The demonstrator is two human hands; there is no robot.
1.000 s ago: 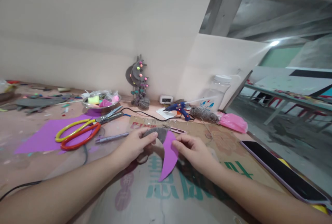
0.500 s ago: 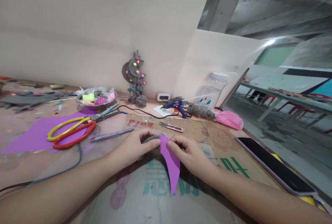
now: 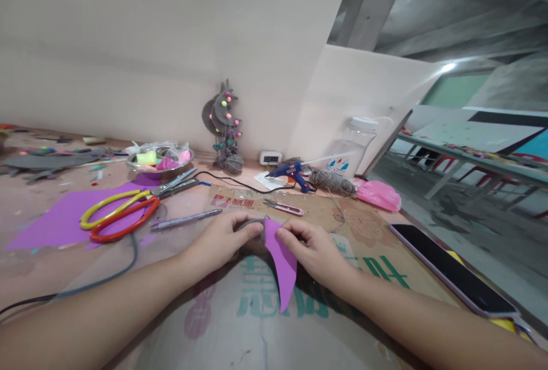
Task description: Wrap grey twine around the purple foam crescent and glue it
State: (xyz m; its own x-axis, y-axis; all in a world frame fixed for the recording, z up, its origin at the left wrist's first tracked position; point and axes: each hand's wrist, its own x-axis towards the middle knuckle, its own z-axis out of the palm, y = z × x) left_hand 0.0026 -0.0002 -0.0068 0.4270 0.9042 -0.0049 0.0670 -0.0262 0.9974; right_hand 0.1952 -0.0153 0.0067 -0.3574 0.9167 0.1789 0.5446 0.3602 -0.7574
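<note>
Hands: left hand (image 3: 218,240) and right hand (image 3: 309,249) meet over the cardboard sheet (image 3: 342,296), fingertips nearly touching each other.
Left hand: thumb and forefinger closed on the grey felt piece (image 3: 252,225), which sits just left of the purple crescent's upper edge.
Right hand: fingers pinched shut on the top of the purple crescent (image 3: 284,267) (a curved foam cutout, its point aimed toward the camera).
Crescent: lies on the cardboard sheet between the two hands, its upper end against the grey felt piece.
Behind the crescent: small pink snips (image 3: 284,206) on the cardboard, then the blue glue gun (image 3: 291,173) farther back near the wall.
Left of the crescent: grey pen (image 3: 185,220), then scissors (image 3: 124,216) with yellow and red handles resting on a purple foam sheet (image 3: 55,222).
Right of the crescent: dark phone (image 3: 454,270) at the table edge, well apart.
Far behind the crescent: felt ornament (image 3: 225,124) with coloured beads, standing against the wall.
</note>
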